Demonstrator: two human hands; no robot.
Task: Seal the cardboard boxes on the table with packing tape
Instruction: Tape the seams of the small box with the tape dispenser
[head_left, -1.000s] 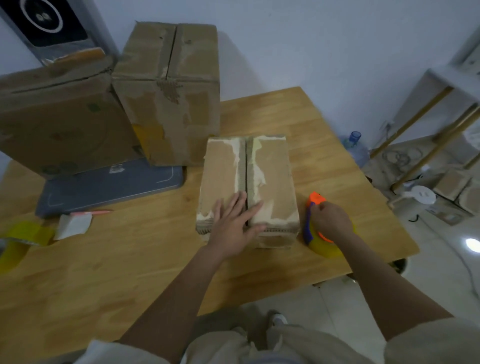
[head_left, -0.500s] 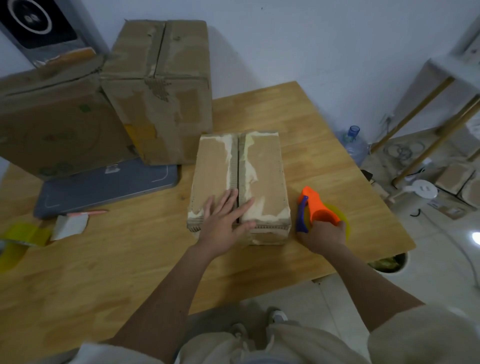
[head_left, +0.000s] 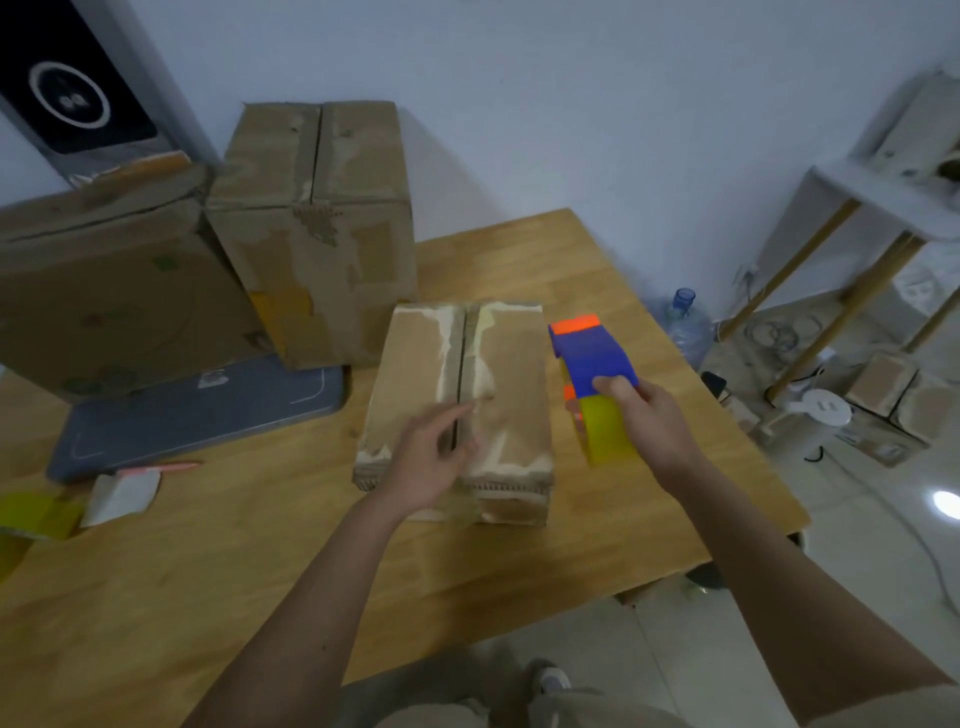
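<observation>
A wooden table (head_left: 156, 597) fills the lower left and middle of the frame, set against a pale wall, with a tiled floor and shelving at the right. In the middle of the frame lies a small cardboard box (head_left: 511, 374), its two top flaps meeting along a dark seam that carries no fresh tape (only torn, whitish strips beside it). The left hand (head_left: 428, 462) lies over the near end of that seam, fingers fairly straight and blurred, grasping nothing. Just right of the box, the right hand (head_left: 657, 421) grips a tape dispenser (head_left: 592, 358) with a blue body, orange tip and a yellow roll, lifted clear of the tabletop. In the upper left stand two larger cardboard boxes, a tall box (head_left: 322, 228) and a wide box (head_left: 104, 291), side by side. A grey flat slab (head_left: 197, 415) lies under their near edges. At the far left edge sits a yellow tape roll (head_left: 31, 514) beside a white scrap (head_left: 122, 493).
</observation>
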